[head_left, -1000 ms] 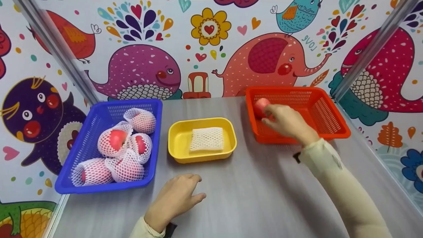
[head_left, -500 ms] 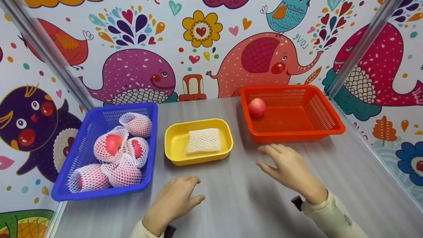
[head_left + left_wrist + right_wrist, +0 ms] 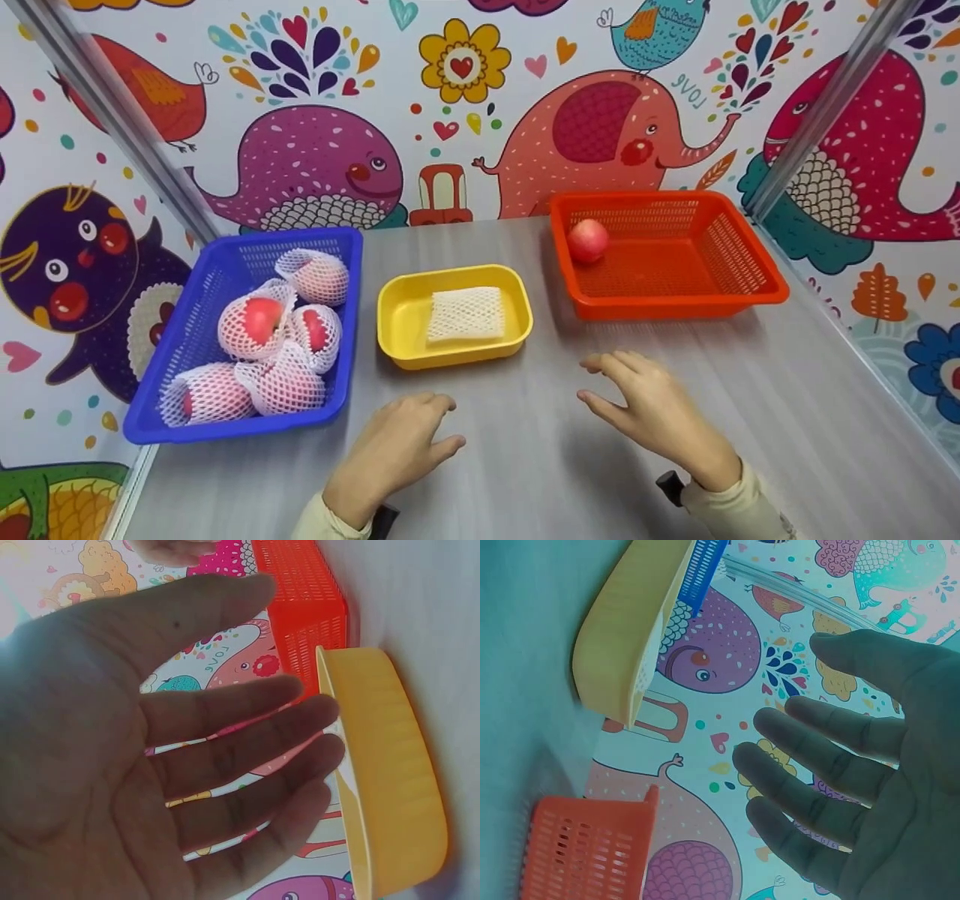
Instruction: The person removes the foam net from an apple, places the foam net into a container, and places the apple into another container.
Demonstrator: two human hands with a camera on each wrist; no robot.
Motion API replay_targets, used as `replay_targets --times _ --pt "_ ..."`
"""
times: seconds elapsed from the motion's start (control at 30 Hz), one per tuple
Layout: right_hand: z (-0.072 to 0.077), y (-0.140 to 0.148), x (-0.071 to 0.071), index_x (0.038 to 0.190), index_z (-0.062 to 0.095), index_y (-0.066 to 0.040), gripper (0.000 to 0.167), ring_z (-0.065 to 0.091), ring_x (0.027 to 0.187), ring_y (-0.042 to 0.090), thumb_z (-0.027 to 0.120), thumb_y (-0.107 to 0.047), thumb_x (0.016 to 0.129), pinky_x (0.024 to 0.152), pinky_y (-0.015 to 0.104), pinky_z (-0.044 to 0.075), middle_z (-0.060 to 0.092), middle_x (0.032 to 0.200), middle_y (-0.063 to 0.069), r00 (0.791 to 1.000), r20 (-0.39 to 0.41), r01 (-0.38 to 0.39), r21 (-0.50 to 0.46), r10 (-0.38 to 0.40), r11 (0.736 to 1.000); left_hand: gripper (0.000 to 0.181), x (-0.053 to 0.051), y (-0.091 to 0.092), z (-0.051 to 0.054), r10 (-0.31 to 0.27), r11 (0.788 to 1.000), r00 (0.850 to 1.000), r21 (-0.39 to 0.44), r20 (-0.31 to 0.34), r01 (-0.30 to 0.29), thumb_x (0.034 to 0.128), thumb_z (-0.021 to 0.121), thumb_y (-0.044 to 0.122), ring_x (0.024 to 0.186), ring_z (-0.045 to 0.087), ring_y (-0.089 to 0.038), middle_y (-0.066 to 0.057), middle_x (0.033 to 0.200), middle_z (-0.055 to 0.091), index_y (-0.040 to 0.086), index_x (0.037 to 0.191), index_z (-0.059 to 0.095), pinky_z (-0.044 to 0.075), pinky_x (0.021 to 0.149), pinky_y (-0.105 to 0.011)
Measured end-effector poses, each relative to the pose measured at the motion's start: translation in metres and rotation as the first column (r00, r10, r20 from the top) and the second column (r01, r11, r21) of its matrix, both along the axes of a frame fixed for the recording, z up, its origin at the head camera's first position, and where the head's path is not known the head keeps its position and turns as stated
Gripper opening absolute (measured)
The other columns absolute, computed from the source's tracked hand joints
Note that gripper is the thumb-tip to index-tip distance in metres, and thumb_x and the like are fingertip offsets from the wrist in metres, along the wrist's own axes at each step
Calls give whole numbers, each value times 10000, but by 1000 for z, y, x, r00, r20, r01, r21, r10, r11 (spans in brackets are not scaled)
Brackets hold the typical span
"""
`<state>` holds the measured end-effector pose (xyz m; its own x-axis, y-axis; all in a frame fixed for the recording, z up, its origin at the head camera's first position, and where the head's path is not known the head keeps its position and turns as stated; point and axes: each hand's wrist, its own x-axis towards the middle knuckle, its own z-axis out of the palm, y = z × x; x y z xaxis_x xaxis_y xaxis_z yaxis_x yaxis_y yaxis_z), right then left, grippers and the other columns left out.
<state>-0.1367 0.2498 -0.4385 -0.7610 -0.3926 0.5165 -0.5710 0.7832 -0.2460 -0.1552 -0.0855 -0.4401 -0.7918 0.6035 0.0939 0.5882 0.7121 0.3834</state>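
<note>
My left hand [image 3: 397, 450] hovers over the grey table in front of the yellow tub [image 3: 397, 315], fingers loosely extended and holding nothing. On the right, my right hand [image 3: 660, 412] hangs in front of the red basket [image 3: 682, 307], its fingers spread and nothing in them. One bare apple [image 3: 589, 241] lies at the left end of the red basket. Inside the yellow tub rests a flat white foam net sleeve [image 3: 466, 313]. Several apples [image 3: 262, 319] in white foam nets fill the blue basket [image 3: 225, 431] at the left.
A grey table [image 3: 525, 465] carries all three containers, with the yellow tub between the two baskets. Printed wall panels [image 3: 465, 135] stand behind and on both sides, joined by metal corner posts [image 3: 832, 112].
My right hand has let go of the apple in the red basket and drawn back toward me over the table. The left hand has stayed nearly still. The view has shifted slightly.
</note>
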Motion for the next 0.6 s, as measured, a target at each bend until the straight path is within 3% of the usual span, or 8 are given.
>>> replay_targets --times 0.13,0.3,0.47,0.6 --pt "-3 -1 1 1073 695 -133 315 640 851 123 840 -205 803 715 343 562 689 975 -22 1000 -6 -31 -24 31 999 348 -2 -7 8 24 1000 999 -5 -28 -24 880 768 309 914 665 -282 -84 1010 702 40 1088 697 553 781 -455" --pt "-8 -2 2 1085 697 -137 321 647 854 109 841 -196 804 716 328 564 692 984 -34 999 3 -54 -45 54 998 366 -11 -26 25 103 994 988 -32 -113 -107 870 780 334 896 647 -275 -86 1003 694 52 1088 696 550 778 -435" --pt "-13 -1 3 1084 697 -143 332 641 843 99 849 -191 794 705 325 562 692 976 -39 998 4 -56 -50 56 997 405 -30 -55 48 180 976 970 -90 -165 -197 886 768 318 963 638 -331 -141 1066 679 21 1143 670 543 844 -484" --pt "-17 -2 5 1084 696 -155 334 633 844 87 852 -202 793 704 319 559 688 966 -55 999 26 -38 -50 39 998 455 -51 -90 63 243 960 955 -102 -172 -262 903 750 276 1074 593 -398 -212 1172 641 -11 1233 626 498 919 -557"
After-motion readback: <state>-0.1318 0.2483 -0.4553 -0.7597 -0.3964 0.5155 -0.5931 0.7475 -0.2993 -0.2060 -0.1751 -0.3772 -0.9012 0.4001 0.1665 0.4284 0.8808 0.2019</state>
